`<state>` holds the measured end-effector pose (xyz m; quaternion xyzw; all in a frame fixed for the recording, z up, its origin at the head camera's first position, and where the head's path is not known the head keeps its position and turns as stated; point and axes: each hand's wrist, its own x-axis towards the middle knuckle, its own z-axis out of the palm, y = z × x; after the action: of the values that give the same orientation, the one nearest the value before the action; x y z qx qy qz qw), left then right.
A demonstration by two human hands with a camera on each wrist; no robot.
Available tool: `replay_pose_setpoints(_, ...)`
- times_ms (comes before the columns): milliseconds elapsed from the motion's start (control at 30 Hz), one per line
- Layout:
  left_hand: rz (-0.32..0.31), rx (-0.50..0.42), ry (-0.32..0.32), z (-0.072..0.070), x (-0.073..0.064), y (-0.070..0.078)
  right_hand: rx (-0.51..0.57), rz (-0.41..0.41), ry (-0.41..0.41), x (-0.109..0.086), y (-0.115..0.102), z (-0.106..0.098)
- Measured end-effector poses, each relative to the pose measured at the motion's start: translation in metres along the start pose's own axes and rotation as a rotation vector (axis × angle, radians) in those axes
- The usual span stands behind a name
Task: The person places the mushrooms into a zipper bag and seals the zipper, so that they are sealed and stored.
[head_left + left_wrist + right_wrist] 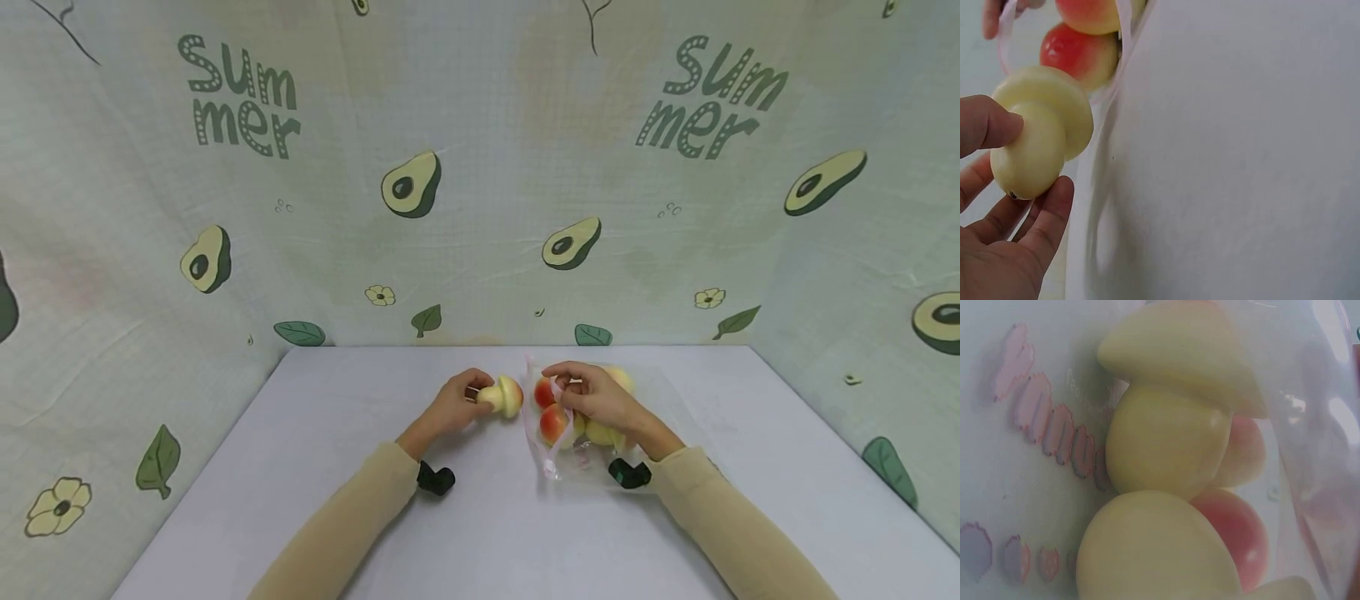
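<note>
My left hand (pixel 453 406) pinches a toy mushroom (pixel 508 397) by its pale stem, with the cap towards the right. In the left wrist view, the thumb lies on the stem and the fingertips support it from below. The mushroom is just outside the mouth of a clear plastic bag (pixel 551 458) with a pink rim. My right hand (pixel 598 402) grips the upper edge of that rim and holds the mouth apart. Inside the bag lie several more toy mushrooms (pixel 1166 444), with red-and-yellow caps and pale stems. The right wrist view looks through the film, and the right fingers hardly show there.
A white table (pixel 360 533) extends around both hands. Behind it and along its sides hangs a cloth (pixel 480 275) printed with avocados and leaves. Dark wrist cameras (pixel 437 479) sit below each wrist; the right one is over the bag.
</note>
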<state>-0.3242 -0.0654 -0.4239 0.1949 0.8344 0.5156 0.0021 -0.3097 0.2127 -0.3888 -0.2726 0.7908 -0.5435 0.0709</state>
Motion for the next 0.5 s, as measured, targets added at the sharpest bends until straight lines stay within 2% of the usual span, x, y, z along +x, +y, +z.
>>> replay_pose_setpoints(200, 0.032, -0.032, -0.014, 0.007, -0.007, 0.002, 0.005, -0.001, 0.004, 0.0, 0.001, 0.0)
replay_pose_setpoints(500, 0.057, -0.046, -0.016, 0.013, -0.014, 0.006, -0.008, -0.049, 0.003, 0.0, 0.0, 0.001)
